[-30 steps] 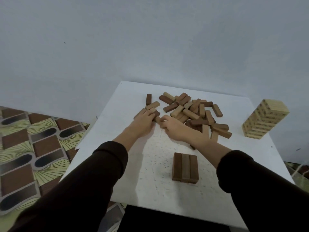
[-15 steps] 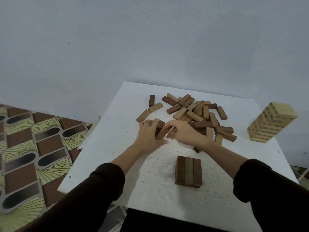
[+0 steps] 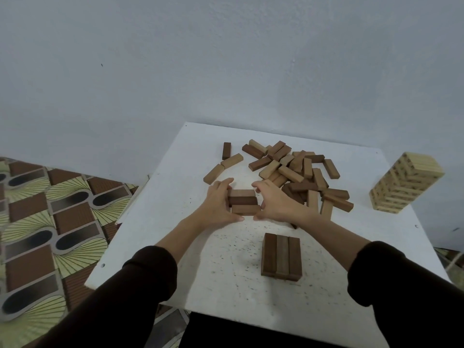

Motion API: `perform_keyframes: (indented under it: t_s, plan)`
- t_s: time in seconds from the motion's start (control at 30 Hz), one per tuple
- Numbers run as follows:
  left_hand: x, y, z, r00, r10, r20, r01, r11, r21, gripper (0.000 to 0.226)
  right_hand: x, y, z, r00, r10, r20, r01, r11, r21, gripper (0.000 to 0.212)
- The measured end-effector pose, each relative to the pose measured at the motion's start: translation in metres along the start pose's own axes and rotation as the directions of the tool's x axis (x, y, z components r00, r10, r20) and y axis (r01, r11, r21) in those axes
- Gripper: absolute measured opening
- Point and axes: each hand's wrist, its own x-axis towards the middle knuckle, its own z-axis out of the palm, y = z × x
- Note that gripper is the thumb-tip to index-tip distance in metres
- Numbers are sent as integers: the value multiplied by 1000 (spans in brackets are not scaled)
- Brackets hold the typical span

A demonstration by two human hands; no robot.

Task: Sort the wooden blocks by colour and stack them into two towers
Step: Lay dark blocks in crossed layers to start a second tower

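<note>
Both hands are closed on one row of three blocks (image 3: 243,202). The left hand (image 3: 220,205) has its fingers curled round the left ends, and the right hand (image 3: 275,205) has its fingers curled round the right ends, so the row is clamped between them. The three blocks lie side by side with their long sides touching: a dark block is in the middle, with a lighter brown one on each side. I cannot tell if the row rests on the white table (image 3: 173,222) or is a little above it.

This row is just beside the pile (image 3: 297,172) of loose blocks, at its left side and toward the person. The pile is a mix of dark and light brown blocks that lie across each other. On the near side of the pile, apart from it, a flat layer of three dark blocks (image 3: 281,257) lies on the table. To the right of the pile, well apart, a pale tower (image 3: 404,182) stands at the table edge. Left of the pile lie three single blocks (image 3: 232,160), two light and one dark.
</note>
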Motion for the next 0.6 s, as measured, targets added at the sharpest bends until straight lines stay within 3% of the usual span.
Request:
perform_keyframes:
  t_s: [0.27,0.47,0.6]
  plan:
    - [-5,-4,5,999,-36,-24,31,984,-174,97,0,2,1,1000,-22,-9,22,999,28,84]
    - [-5,-4,3,1000,-25,-15,22,987,-160,96,1,1,-1,999,-41,15,41,999,17,99]
    - [-6,-1,0,1000,-19,0,19,993,-113,97,3,0,-2,995,-80,51,83,995,-50,97]
